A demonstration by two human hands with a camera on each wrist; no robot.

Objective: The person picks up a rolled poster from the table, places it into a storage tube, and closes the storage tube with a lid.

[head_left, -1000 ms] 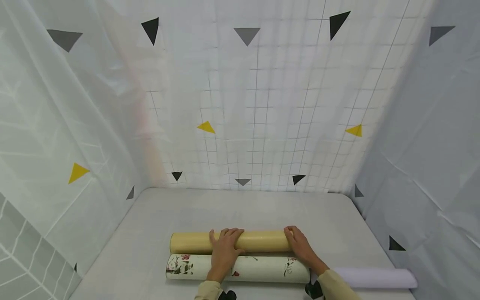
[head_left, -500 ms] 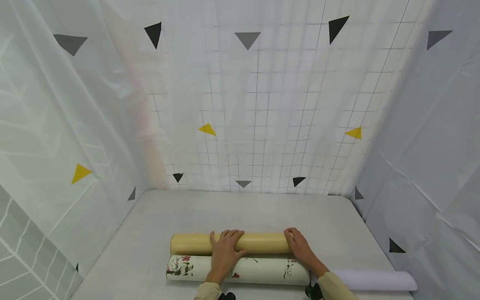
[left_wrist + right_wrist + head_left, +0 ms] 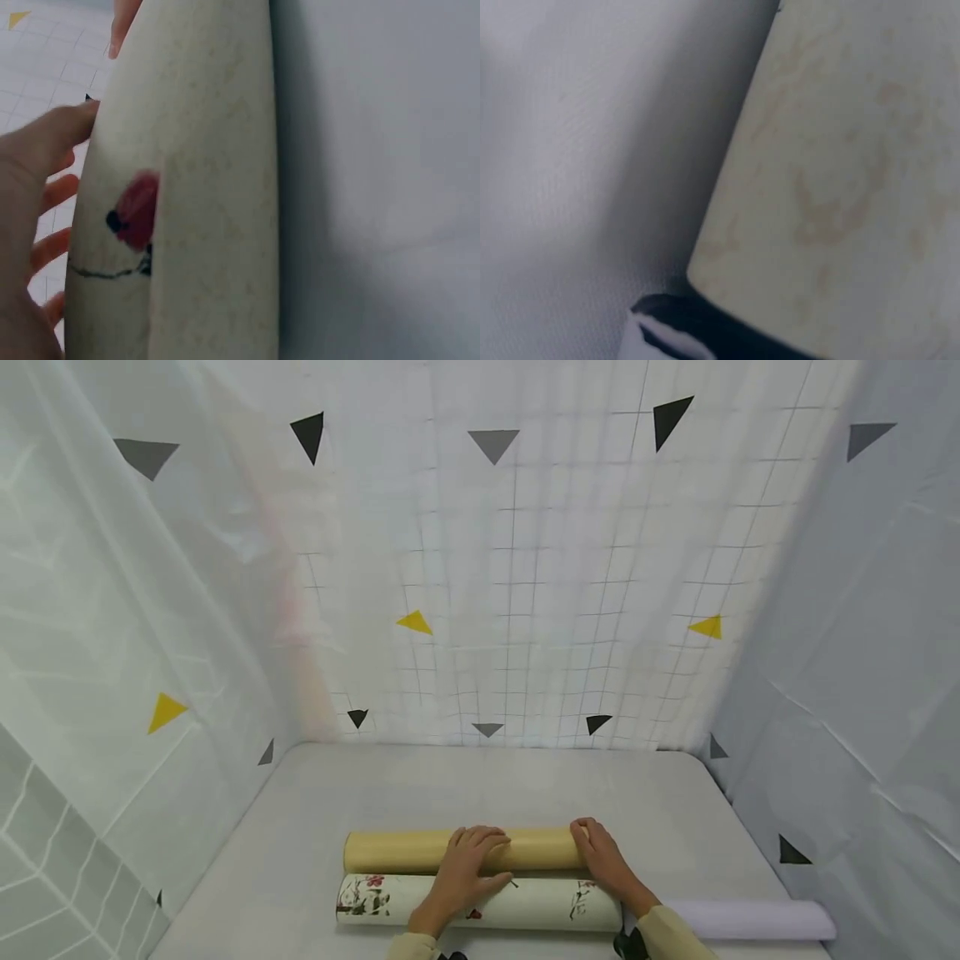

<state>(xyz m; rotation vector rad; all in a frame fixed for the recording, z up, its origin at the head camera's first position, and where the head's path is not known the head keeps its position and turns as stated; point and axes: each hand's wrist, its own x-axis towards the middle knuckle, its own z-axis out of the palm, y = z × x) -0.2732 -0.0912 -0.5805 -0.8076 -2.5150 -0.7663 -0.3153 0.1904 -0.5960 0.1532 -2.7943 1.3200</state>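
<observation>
Your left hand reaches across the flowered roll and lies over the middle of the yellow roll, its fingers spread and relaxed along the top rather than gripping. The thumb sticks out sideways over the flowered roll's far edge; you can't tell whether it presses there.

Your right hand sits on the yellow roll's right end, fingers close together and bent over it. The thumb is out of sight, and the right wrist view shows only the flowered roll's end and bare table, so whether this hand pinches the roll can't be told.

The yellow roll lies flat on the table, just beyond the flowered roll and parallel to it. A round tube could easily roll, so two hands set apart along it probably steady it and hold it level with its neighbour. The lilac roll lies to your right, partly behind your right sleeve, apart from the yellow roll.
</observation>
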